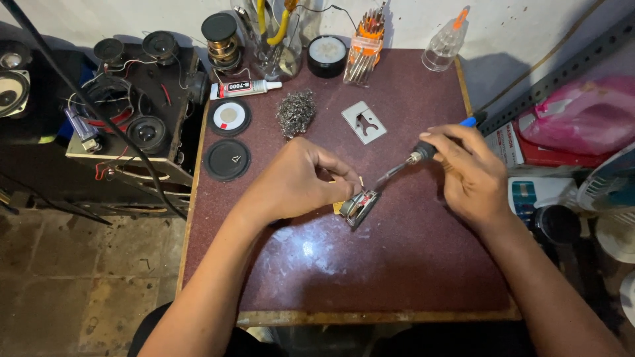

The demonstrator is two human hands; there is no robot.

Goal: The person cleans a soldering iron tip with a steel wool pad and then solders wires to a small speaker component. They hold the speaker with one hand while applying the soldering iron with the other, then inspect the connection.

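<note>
While your left hand (301, 180) pinched the small metal part (359, 205) | right hand (466, 173) gripped soldering iron (413, 158) | risk: hot tip slips, burns fingers.

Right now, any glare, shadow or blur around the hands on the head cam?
Head view: sharp on the left hand and right hand; the thin metal-tipped soldering iron is crisp; pale glare patch on the dark maroon speckled tabletop; floor at left dim; edges bow slightly.

Repair workshop; soldering iron (423, 153), loose speakers (147, 132), screwdrivers (366, 46)
</note>
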